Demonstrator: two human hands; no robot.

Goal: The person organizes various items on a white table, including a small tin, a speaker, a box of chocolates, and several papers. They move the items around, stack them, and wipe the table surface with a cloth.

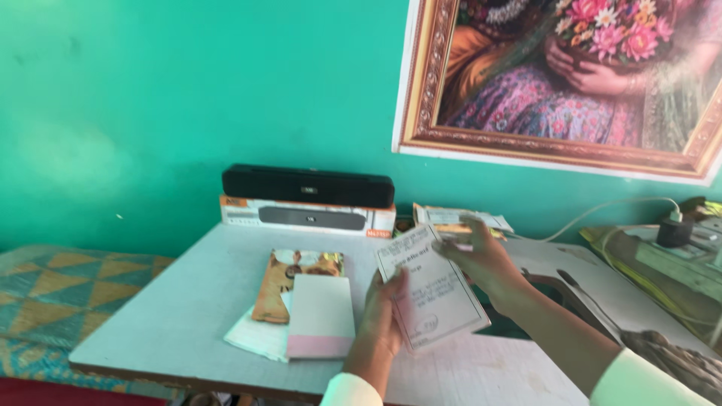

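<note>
I hold a white printed booklet or card (435, 289) above the grey table (188, 301). My left hand (385, 316) grips its lower left edge from below. My right hand (481, 259) pinches its upper right corner. To the left of my hands a white-and-pink pad (322, 316) lies on top of a brown-and-gold printed packet (289, 280) and a white cloth or paper (252, 338).
A long black speaker bar (308, 185) rests on its box (301, 216) against the green wall. More papers (459, 218) lie behind my hands. A framed picture (564, 75) hangs above. A sewing machine (662, 259) with a cable sits at right. A patterned mat (60, 289) lies at left.
</note>
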